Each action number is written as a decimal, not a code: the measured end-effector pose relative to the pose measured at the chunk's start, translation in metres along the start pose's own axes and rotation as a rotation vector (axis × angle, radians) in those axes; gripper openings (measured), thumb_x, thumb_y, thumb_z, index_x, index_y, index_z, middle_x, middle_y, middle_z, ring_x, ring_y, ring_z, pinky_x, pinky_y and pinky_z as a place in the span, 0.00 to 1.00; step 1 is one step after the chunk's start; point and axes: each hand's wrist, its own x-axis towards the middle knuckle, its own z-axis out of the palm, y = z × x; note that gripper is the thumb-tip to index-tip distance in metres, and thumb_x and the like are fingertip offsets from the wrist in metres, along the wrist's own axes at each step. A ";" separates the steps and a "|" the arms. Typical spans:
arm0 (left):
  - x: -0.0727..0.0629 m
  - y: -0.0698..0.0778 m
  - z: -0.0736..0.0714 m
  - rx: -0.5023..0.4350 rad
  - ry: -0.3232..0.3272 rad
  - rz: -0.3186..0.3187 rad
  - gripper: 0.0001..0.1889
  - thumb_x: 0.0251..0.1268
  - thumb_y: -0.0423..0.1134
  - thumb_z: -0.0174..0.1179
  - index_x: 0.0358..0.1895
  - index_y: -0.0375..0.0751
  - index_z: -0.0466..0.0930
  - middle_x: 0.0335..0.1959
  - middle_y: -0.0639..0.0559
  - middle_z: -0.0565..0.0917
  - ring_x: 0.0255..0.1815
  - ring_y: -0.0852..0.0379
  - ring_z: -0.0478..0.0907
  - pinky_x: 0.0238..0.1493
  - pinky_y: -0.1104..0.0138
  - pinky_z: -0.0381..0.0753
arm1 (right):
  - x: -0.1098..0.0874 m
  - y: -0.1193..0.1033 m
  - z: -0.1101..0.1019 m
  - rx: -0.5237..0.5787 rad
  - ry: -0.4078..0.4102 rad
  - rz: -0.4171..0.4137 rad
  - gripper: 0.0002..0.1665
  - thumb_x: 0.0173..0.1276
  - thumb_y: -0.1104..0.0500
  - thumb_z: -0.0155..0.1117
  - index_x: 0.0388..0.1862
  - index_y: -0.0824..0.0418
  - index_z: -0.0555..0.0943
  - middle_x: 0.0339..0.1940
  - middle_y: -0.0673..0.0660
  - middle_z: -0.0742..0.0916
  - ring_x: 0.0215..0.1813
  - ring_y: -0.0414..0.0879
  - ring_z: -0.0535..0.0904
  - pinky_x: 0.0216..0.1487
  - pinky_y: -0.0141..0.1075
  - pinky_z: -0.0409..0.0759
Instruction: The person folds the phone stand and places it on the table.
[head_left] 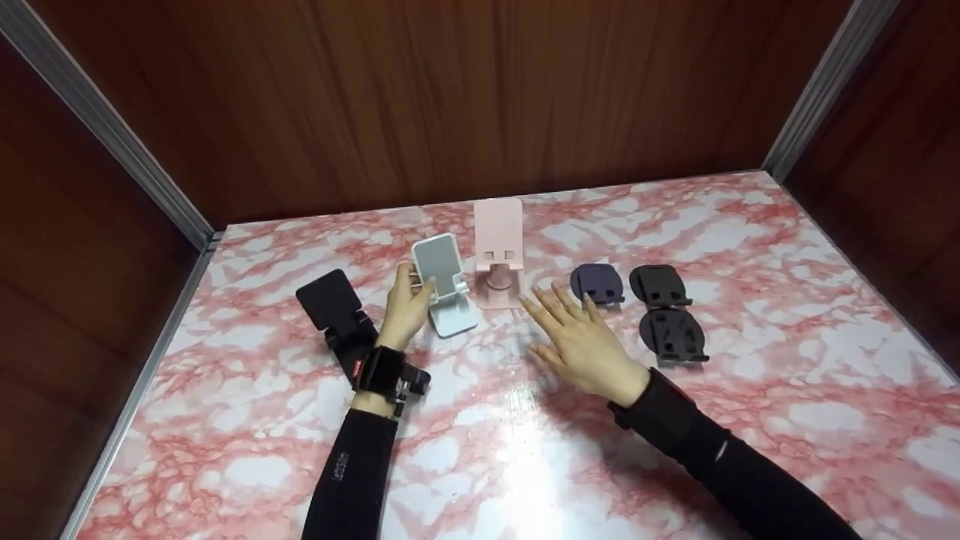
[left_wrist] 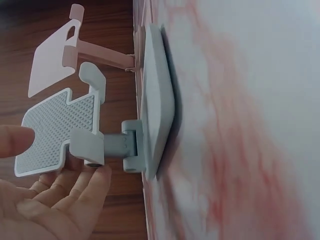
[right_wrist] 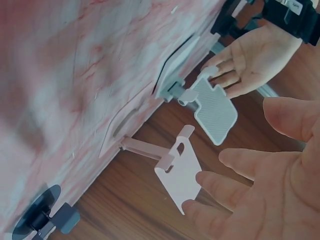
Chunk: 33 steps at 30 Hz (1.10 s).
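My left hand (head_left: pixel 406 311) grips the upper plate of a white phone stand (head_left: pixel 439 262). In the left wrist view the thumb lies at the front of its grey textured pad (left_wrist: pixel 52 127), with the other fingers behind the plate. The stand's base (left_wrist: pixel 159 100) rests on the table, and its plate is tilted up on a hinged neck. My right hand (head_left: pixel 583 346) holds nothing, its fingers spread and straight above the table. Its fingertips point between an upright pink phone stand (head_left: pixel 499 229) and a folded dark purple phone stand (head_left: pixel 597 282).
Two folded black phone stands, one upper (head_left: pixel 659 283) and one lower (head_left: pixel 673 336), sit at the right. Left of my left hand stands an unfolded black phone stand (head_left: pixel 330 298), partly hidden by the wrist. Wooden panels (head_left: pixel 480 97) border the marbled table (head_left: pixel 247 472).
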 end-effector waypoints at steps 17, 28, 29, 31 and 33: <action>0.003 0.007 -0.007 -0.208 0.154 -0.026 0.08 0.61 0.21 0.60 0.29 0.31 0.71 0.30 0.41 0.84 0.37 0.49 0.83 0.35 0.68 0.84 | 0.001 -0.002 0.004 0.026 -0.005 0.000 0.35 0.76 0.49 0.53 0.76 0.59 0.59 0.76 0.63 0.61 0.76 0.62 0.51 0.69 0.66 0.48; -0.003 0.030 -0.013 -0.116 0.080 0.081 0.09 0.59 0.22 0.62 0.26 0.32 0.72 0.28 0.38 0.85 0.29 0.58 0.82 0.31 0.71 0.83 | 0.002 0.000 0.004 0.006 -0.030 0.005 0.34 0.78 0.48 0.49 0.76 0.61 0.59 0.76 0.64 0.61 0.75 0.63 0.52 0.70 0.66 0.47; -0.004 0.032 -0.013 -0.129 0.068 0.084 0.09 0.59 0.22 0.62 0.26 0.32 0.72 0.29 0.37 0.85 0.30 0.57 0.83 0.32 0.70 0.83 | 0.002 0.000 0.004 0.007 -0.026 0.003 0.34 0.77 0.48 0.49 0.76 0.61 0.60 0.75 0.65 0.62 0.75 0.63 0.52 0.70 0.66 0.47; -0.006 0.038 -0.012 -0.176 0.043 0.082 0.09 0.59 0.21 0.61 0.27 0.32 0.71 0.32 0.34 0.85 0.33 0.54 0.84 0.34 0.67 0.85 | 0.002 0.000 0.004 0.010 -0.024 0.005 0.34 0.77 0.48 0.49 0.76 0.61 0.60 0.75 0.65 0.62 0.75 0.63 0.52 0.70 0.66 0.46; -0.009 0.043 -0.011 -0.220 0.013 0.086 0.09 0.59 0.20 0.61 0.27 0.32 0.71 0.34 0.32 0.85 0.35 0.50 0.85 0.36 0.65 0.85 | 0.003 0.000 0.005 0.016 -0.019 0.006 0.34 0.77 0.48 0.50 0.76 0.62 0.60 0.74 0.65 0.63 0.75 0.63 0.53 0.70 0.65 0.46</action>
